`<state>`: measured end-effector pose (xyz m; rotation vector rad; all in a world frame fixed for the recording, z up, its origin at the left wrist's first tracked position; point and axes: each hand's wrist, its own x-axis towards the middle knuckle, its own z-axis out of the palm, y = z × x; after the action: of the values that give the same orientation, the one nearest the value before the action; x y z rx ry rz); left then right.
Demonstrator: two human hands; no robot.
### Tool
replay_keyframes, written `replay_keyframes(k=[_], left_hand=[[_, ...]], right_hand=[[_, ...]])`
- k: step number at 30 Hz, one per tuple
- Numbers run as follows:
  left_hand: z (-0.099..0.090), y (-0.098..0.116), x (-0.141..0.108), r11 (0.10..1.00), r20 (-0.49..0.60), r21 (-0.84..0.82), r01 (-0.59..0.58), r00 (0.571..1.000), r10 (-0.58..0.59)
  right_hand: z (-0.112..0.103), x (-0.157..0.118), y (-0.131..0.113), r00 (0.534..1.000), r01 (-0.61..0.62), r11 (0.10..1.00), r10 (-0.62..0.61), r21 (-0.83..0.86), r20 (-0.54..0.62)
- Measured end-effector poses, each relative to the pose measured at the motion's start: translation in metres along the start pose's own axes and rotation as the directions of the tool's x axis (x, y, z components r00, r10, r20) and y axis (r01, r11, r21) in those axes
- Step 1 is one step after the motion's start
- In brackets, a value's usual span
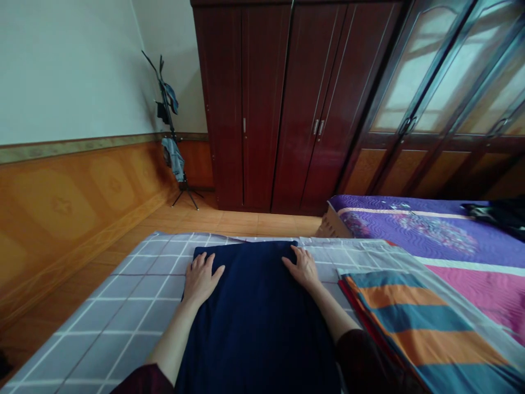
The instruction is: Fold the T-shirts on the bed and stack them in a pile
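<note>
Where left hand (200, 279) and right hand (301, 268) lie open, navy cloth (258, 323) beneath; neither gripping

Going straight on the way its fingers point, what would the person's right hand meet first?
The right hand lies on a folded navy fabric. Its fingertips would probably pass that fabric's nearby far edge first, then meet the grey-and-white checked bedsheet, though depth is hard to judge.

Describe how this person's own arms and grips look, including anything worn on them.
The left grip and right grip are bare hands, with no gloves, rings or watch visible. The left sleeve and right sleeve are plain dark maroon, ending well back from each grip.
</note>
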<state>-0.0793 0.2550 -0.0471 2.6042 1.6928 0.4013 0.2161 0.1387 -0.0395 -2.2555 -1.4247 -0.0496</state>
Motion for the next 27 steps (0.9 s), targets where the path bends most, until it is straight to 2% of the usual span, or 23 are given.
replay_keyframes(k=[4, 7, 11, 16, 21, 24, 27], left_hand=[[0.007, -0.004, 0.004, 1.000, -0.055, 0.013, -0.011, 0.998, 0.011], [0.011, -0.005, 0.006, 1.000, -0.069, 0.006, -0.020, 0.997, 0.020], [0.017, -0.010, 0.010, 0.999, -0.116, -0.032, -0.004, 0.993, 0.000], [0.020, -0.035, 0.020, 0.984, -0.262, -0.114, 0.137, 0.951, -0.162], [0.019, -0.057, 0.024, 0.972, -0.194, -0.149, 0.183, 0.958, -0.210], [0.014, -0.055, 0.024, 0.969, -0.167, -0.138, 0.205, 0.959, -0.227], [0.007, -0.048, 0.028, 0.938, -0.112, -0.157, 0.309, 0.938, -0.328]], right_hand=[[0.015, 0.046, 0.011, 0.998, 0.068, 0.992, -0.069, 0.110, 0.008], [0.025, 0.066, 0.016, 0.996, 0.087, 0.984, -0.088, 0.154, 0.000], [0.032, 0.070, 0.017, 0.995, 0.097, 0.986, -0.091, 0.136, -0.044], [0.023, 0.068, 0.024, 0.996, 0.011, 0.997, -0.005, 0.080, -0.086], [0.022, 0.070, 0.029, 0.998, -0.013, 0.998, 0.016, 0.055, -0.060], [0.027, 0.071, 0.031, 0.998, -0.002, 0.998, 0.006, 0.069, -0.061], [0.030, 0.073, 0.034, 0.997, 0.001, 0.995, 0.007, 0.100, -0.074]])
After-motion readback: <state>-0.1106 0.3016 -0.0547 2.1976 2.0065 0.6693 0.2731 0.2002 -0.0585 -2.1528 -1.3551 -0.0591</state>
